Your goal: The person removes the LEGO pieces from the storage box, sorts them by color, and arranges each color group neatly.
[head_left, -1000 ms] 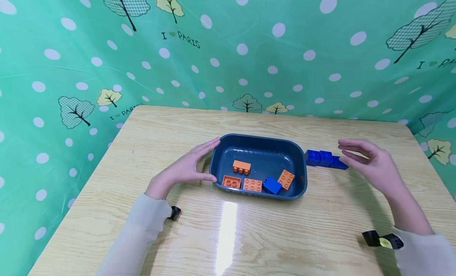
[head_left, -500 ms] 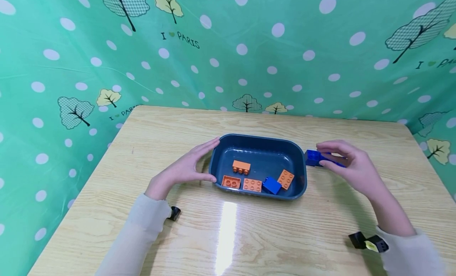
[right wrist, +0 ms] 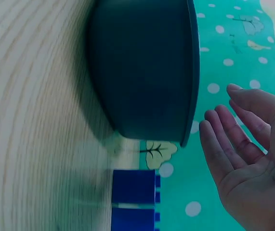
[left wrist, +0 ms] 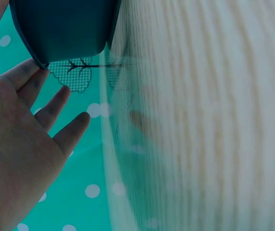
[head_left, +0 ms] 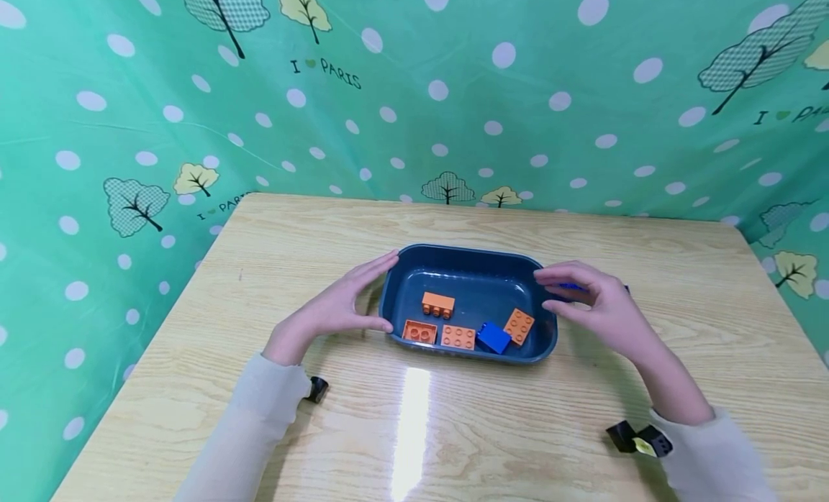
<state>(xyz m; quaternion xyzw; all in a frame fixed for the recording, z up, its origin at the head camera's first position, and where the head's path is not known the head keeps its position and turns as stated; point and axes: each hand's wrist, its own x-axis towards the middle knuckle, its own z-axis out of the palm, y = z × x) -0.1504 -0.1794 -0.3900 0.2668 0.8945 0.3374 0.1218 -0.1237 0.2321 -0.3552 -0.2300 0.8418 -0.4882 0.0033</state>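
Note:
A dark blue rectangular basin stands on the table, holding several orange toy bricks and one blue toy brick. At its left end my left hand spreads thumb and fingers, the tips touching the rim. My right hand hovers by the right rim, fingers gently bent and holding nothing. In the right wrist view a small gap shows between its fingertips and the basin wall. Right of the basin lie blue bricks, mostly hidden behind the right hand in the head view.
The wooden table ends at the back against a green dotted cloth printed with trees. Black wrist cameras are strapped at the left sleeve and right sleeve. A bright light reflection lies in front of the basin.
My right hand has moved left, from the far end of the blue brick row, over the bricks, to the basin's right rim. The left hand, basin and bricks inside have stayed put.

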